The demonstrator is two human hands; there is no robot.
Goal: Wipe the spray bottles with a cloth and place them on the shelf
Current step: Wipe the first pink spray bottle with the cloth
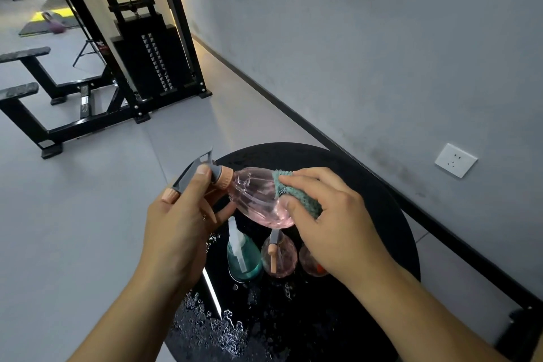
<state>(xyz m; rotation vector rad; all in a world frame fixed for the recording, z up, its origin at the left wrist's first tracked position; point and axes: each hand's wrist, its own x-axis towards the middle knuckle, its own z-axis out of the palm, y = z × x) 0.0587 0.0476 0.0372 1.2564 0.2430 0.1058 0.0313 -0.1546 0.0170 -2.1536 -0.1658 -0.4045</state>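
Note:
A clear pink spray bottle (256, 196) lies on its side in the air above a round black table (367, 185). My left hand (182, 214) grips its grey spray head and neck. My right hand (329, 214) holds a teal cloth (296, 194) pressed against the bottle's body near its base. Below them, standing on the table, are a teal spray bottle (244, 253), a second pink spray bottle (279, 256) and a reddish one (311, 263), partly hidden by my right hand.
Water droplets (211, 320) cover the table's near side. A grey wall with a white socket (455, 159) runs along the right. A black weight machine (147, 53) and bench stand on the grey floor at the back left. No shelf is in view.

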